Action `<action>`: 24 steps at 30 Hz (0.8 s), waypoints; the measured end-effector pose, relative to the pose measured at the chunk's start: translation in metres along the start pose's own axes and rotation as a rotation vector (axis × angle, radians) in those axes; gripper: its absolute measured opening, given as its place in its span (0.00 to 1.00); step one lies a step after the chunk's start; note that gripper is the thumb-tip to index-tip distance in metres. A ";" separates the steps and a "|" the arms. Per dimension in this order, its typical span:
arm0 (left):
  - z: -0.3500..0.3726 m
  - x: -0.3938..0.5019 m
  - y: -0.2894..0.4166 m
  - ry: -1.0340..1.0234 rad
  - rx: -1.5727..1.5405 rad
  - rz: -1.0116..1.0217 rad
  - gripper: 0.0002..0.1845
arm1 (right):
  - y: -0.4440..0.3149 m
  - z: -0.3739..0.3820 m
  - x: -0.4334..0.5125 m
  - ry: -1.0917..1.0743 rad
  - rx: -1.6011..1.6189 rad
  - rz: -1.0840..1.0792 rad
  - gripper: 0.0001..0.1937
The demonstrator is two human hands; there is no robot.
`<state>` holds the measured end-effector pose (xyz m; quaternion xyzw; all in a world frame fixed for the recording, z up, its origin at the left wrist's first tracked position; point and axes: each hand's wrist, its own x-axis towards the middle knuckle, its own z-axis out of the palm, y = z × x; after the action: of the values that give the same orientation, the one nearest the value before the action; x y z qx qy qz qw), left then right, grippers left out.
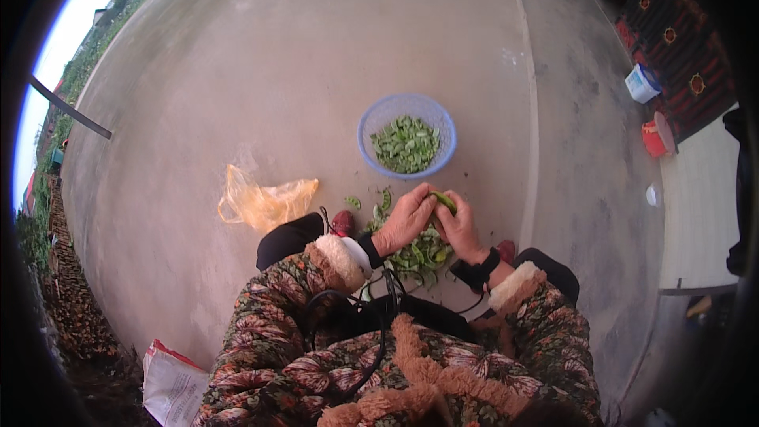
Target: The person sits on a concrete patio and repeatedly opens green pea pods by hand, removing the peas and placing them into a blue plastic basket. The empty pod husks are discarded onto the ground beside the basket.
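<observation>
My left hand (pixel 409 216) and my right hand (pixel 461 226) meet in front of me, both with fingers on one green bean pod (pixel 443 201). Just beyond them, a blue plastic mesh basket (pixel 363 137) stands on the concrete, holding a heap of green pieces (pixel 406 143), which look like shelled beans or cut pods. Below my hands, between my feet, lies a loose pile of green pods (pixel 418 256), partly hidden by my hands and wrist straps. A single flat pod (pixel 353 201) lies left of the pile.
A crumpled yellowish plastic bag (pixel 267 198) lies left of my knee. A white printed sack (pixel 174 385) is at the lower left. By the wall on the right stand a white bucket (pixel 642 84) and a red container (pixel 657 135). A dark metal bar (pixel 71 108) juts in at left.
</observation>
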<state>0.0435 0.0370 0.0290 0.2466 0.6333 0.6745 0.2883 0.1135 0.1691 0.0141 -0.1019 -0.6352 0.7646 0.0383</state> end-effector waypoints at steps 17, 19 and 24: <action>-0.005 0.006 -0.009 0.011 0.221 0.004 0.09 | -0.013 -0.015 0.004 -0.200 0.491 0.516 0.08; -0.007 0.008 -0.010 0.009 0.228 0.003 0.08 | -0.010 -0.014 0.005 -0.178 0.559 0.586 0.08; -0.010 0.010 -0.007 0.004 0.329 0.052 0.08 | -0.007 -0.015 0.006 -0.235 0.589 0.545 0.07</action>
<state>0.0300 0.0365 0.0208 0.3053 0.7293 0.5694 0.2253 0.1105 0.1854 0.0177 -0.1631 -0.3394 0.9021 -0.2106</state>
